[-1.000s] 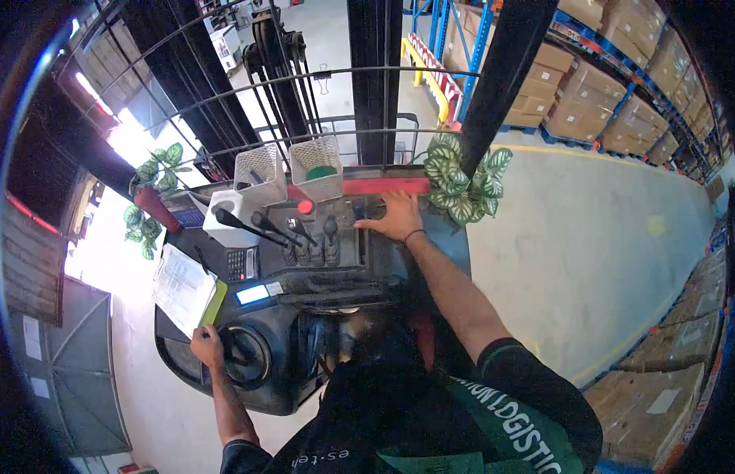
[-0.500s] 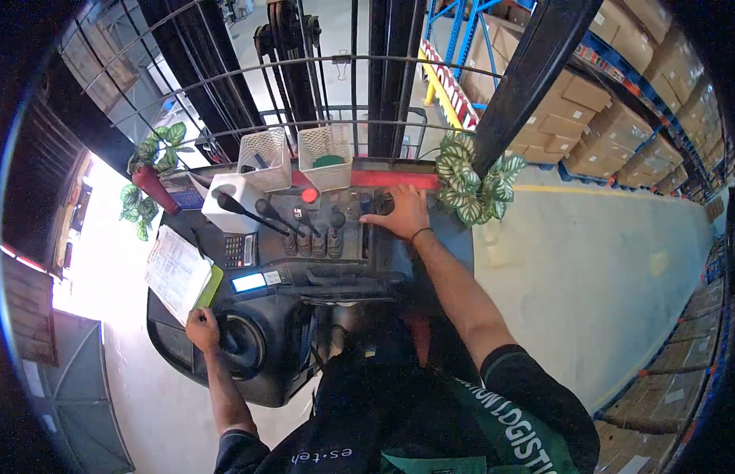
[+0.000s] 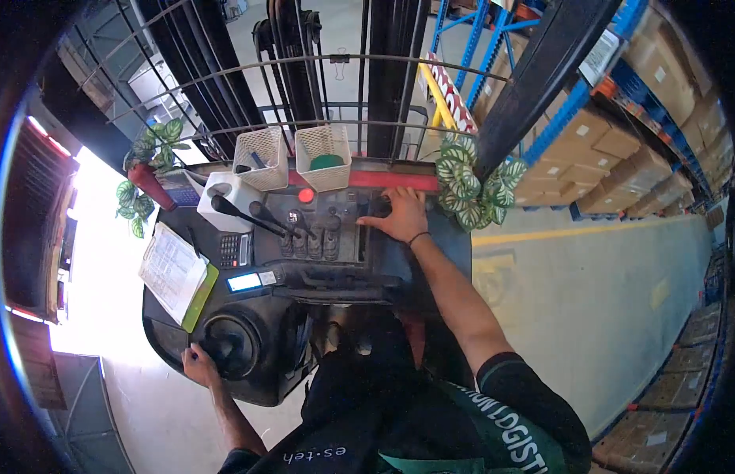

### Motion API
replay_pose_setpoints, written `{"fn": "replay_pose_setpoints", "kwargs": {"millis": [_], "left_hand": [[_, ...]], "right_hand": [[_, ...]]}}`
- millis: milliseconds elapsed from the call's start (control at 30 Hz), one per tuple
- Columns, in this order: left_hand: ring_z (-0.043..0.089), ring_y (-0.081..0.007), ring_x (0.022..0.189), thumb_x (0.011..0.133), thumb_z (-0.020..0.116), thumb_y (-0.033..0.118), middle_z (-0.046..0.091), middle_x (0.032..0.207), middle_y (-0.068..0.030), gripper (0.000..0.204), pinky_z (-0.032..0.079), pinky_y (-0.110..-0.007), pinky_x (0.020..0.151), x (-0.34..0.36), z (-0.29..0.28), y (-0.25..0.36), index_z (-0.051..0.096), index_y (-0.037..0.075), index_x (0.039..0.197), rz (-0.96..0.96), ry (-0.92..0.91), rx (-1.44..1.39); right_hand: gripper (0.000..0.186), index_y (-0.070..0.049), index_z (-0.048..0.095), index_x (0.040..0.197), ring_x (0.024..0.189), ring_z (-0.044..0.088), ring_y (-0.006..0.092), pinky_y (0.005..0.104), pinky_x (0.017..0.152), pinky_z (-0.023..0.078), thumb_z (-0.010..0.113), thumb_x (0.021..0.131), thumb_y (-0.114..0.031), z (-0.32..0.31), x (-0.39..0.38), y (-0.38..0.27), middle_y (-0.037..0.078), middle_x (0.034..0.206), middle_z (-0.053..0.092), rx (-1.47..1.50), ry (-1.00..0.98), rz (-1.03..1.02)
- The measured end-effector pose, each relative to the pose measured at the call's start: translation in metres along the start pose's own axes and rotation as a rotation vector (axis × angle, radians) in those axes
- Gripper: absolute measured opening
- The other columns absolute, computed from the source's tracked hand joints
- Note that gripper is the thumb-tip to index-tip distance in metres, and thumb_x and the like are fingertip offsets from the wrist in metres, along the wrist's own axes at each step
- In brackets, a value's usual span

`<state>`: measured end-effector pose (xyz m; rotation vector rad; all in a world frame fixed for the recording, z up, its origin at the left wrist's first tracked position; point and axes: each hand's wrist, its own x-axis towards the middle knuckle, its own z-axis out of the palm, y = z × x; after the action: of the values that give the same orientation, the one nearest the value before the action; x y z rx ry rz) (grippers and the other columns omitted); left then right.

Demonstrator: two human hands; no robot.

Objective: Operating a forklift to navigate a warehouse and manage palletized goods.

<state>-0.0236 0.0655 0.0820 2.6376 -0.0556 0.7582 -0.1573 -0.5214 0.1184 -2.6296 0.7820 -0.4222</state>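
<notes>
With left hand [image 3: 199, 365] curled at the lower left of the wheel [image 3: 235, 344], cannot tell whether gripping it. With right hand [image 3: 405, 216] arched over the console [image 3: 395, 261], cannot tell whether grasping anything. Outward to levers [image 3: 330, 245] just left, calculator [image 3: 235, 250] and papers [image 3: 174, 271] farther left, baskets [image 3: 324, 181] ahead.

Black, Cream and Striped Green

The round steering wheel [image 3: 233, 344] and long-handled levers [image 3: 243, 215] are black; the square lattice-patterned basket [image 3: 333, 178], cream; the round button [image 3: 306, 195], red; the broad leaves [image 3: 462, 182], green with silvery stripes; the rectangular board [image 3: 200, 297], lime green.
</notes>
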Motion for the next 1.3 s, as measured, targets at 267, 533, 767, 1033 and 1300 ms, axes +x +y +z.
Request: {"fn": "replay_pose_setpoints", "kwargs": {"millis": [267,533,767,1033,1300], "left_hand": [[0.051,-0.0307,0.062,0.089,0.064,0.010,0.050,0.067,-0.0151,0.029,0.040,-0.041,0.059,-0.092,-0.028,0.007,0.049,-0.001,0.067,0.072,-0.167,-0.208],[0.051,-0.0299,0.061,0.090,0.062,0.012,0.049,0.066,-0.0144,0.030,0.040,-0.042,0.059,-0.090,-0.031,0.019,0.050,-0.002,0.066,0.014,-0.185,-0.176],[0.049,-0.0320,0.060,0.091,0.062,0.015,0.047,0.065,-0.0150,0.033,0.037,-0.044,0.057,-0.077,-0.034,0.019,0.049,-0.002,0.065,0.074,-0.185,-0.236],[0.051,-0.0358,0.058,0.094,0.062,0.026,0.054,0.065,-0.0190,0.041,0.039,-0.049,0.057,0.019,0.014,-0.017,0.054,-0.002,0.065,0.109,-0.070,-0.109],[0.055,-0.0400,0.052,0.092,0.061,0.037,0.059,0.060,-0.0216,0.049,0.039,-0.054,0.054,0.022,0.115,0.109,0.062,-0.004,0.064,0.130,-0.051,-0.105]], "right_hand": [[0.100,-0.003,0.068,0.117,0.124,0.050,0.0305,0.0523,0.110,0.028,0.070,0.060,-0.086,-0.002,0.002,-0.010,0.013,0.122,0.061,0.016,-0.027,-0.012],[0.098,-0.006,0.067,0.118,0.123,0.052,0.0317,0.0510,0.110,0.030,0.072,0.059,-0.083,0.001,-0.002,-0.021,0.013,0.121,0.062,-0.037,-0.034,0.014],[0.111,-0.002,0.063,0.125,0.125,0.048,0.0314,0.0513,0.108,0.030,0.063,0.060,-0.091,0.010,0.000,-0.008,0.014,0.123,0.060,-0.120,-0.054,0.024],[0.110,-0.002,0.062,0.126,0.130,0.046,0.0362,0.0555,0.115,0.024,0.065,0.061,-0.090,0.003,-0.002,0.000,0.017,0.130,0.057,0.014,-0.090,0.078],[0.106,-0.001,0.064,0.122,0.129,0.047,0.0368,0.0530,0.113,0.026,0.068,0.059,-0.087,0.004,0.004,0.041,0.018,0.126,0.060,0.027,0.087,0.014]]}}
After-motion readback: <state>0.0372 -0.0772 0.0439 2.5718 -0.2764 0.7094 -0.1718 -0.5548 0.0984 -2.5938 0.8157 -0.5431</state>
